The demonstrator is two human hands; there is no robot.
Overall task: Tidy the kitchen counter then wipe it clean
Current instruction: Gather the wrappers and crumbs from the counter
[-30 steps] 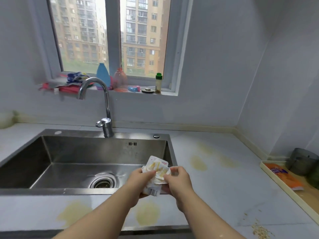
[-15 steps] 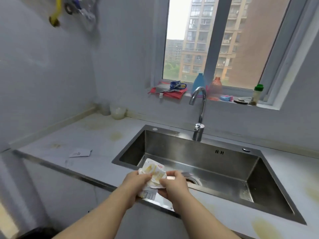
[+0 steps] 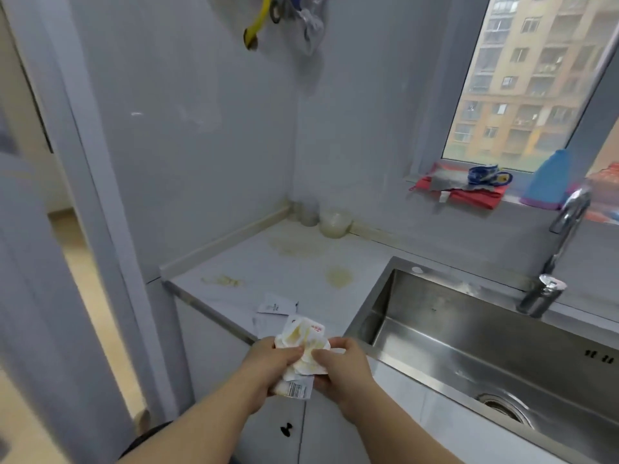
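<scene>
— What fills the frame?
— A stained white counter [image 3: 268, 262] running into a corner, a steel sink [image 3: 469, 346] set in it at right, faucet [image 3: 562, 236] behind.
— And the hands?
— The left hand [image 3: 268, 370] and right hand [image 3: 341, 366] meet in front of the counter's edge, beside the sink's near corner, both closed tight around crumpled wrappers [image 3: 303, 349] stained yellow.
— Anything smaller?
— A flat white packet [image 3: 276, 306] lies on the counter just beyond the hands; two cloudy jars [image 3: 326, 219] stand in the corner.
</scene>
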